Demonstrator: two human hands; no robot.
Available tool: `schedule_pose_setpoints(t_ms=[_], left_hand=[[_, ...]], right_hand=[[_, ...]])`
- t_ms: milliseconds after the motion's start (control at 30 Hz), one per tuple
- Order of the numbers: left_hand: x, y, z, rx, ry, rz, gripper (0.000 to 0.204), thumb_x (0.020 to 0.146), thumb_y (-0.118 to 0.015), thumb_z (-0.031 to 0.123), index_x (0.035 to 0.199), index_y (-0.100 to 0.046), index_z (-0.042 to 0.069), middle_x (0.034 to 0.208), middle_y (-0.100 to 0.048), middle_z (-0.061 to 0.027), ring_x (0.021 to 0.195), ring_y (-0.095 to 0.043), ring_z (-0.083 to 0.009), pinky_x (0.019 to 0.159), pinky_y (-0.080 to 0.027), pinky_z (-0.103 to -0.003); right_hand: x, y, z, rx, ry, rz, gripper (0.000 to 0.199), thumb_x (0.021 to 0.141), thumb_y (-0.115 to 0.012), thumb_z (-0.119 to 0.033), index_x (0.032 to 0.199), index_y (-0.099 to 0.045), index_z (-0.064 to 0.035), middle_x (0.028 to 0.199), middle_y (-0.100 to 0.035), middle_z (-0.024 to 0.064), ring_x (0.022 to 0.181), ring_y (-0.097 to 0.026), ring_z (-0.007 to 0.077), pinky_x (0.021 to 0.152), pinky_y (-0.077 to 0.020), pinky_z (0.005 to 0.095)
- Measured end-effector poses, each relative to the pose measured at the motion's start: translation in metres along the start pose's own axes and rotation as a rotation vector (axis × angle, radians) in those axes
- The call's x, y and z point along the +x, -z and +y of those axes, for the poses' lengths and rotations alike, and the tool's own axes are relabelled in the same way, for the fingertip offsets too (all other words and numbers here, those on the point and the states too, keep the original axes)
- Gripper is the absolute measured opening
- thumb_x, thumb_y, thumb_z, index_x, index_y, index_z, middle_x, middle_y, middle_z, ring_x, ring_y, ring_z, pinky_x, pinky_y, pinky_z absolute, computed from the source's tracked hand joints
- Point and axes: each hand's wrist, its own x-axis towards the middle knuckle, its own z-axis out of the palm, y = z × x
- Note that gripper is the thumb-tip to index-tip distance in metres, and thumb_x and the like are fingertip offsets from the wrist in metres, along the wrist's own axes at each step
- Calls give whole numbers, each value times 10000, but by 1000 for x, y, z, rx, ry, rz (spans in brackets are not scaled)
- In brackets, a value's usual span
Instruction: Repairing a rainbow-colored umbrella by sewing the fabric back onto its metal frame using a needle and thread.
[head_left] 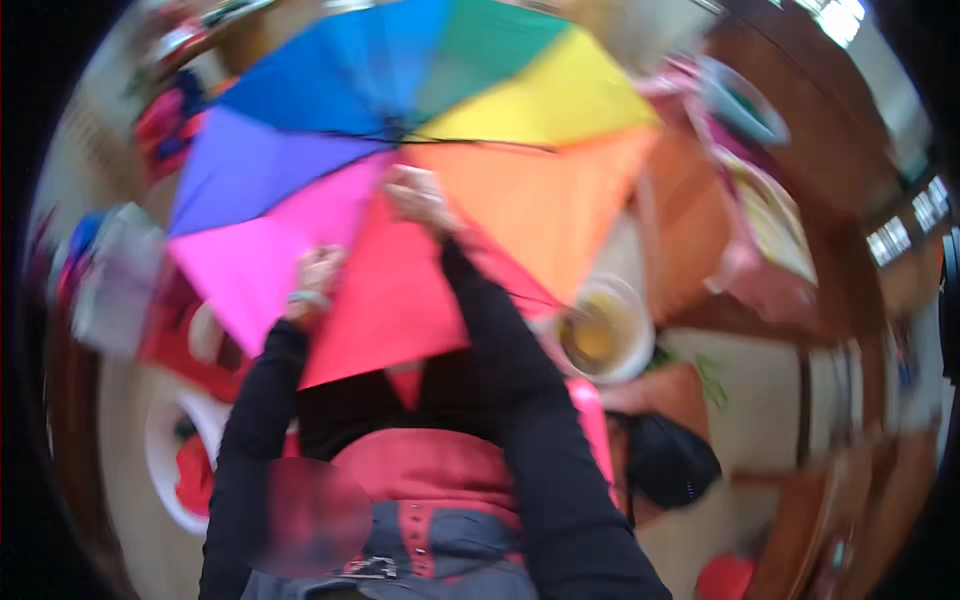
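A multicoloured umbrella (540, 200) is spread open in front of me, its ribs meeting at a dark hub. Just below that hub, my right hand (418, 195) is closed on the umbrella, apparently at its shaft, which the fingers hide. My left hand (318, 272), with a pale band at the wrist, is lower and to the left, in front of the pink panel. Its fingers look curled, but blur hides what is in them. The red panel hangs over my lap between my forearms.
To the right stand a white bucket (640, 325) with yellowish contents and a wooden table bearing a pale blue basin (742, 100). A black cap (670, 460) lies at lower right. A white basin (160, 455) with something red in it stands at left.
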Motion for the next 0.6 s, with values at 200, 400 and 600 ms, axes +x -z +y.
schedule_pose_setpoints(t_ms=[200, 400, 600], left_hand=[[-23, 10, 131, -324, 600, 192, 108, 728, -565, 167, 680, -576, 71, 559, -495, 16, 410, -400, -58, 365, -308, -223], [-32, 24, 121, -358, 576, 270, 108, 696, -577, 153, 696, -581, 45, 595, -558, -25, 518, -502, -93, 462, -397, -244], [-26, 18, 111, -304, 486, 286, 136, 684, -578, 170, 693, -580, 34, 587, -555, -24, 505, -494, -95, 470, -404, -249]], right_hand=[[-74, -69, -58, -393, -295, -205, 131, 723, -526, -80, 788, -578, 22, 561, -523, 53, 443, -524, 126, 400, -430, 250], [-65, -122, -16, -473, -251, -220, 150, 683, -536, -56, 794, -583, 34, 599, -552, 87, 477, -541, 148, 415, -472, 281], [-51, -134, 18, -319, -329, -80, 134, 725, -534, -51, 836, -566, 17, 653, -568, 89, 572, -570, 149, 488, -492, 269]])
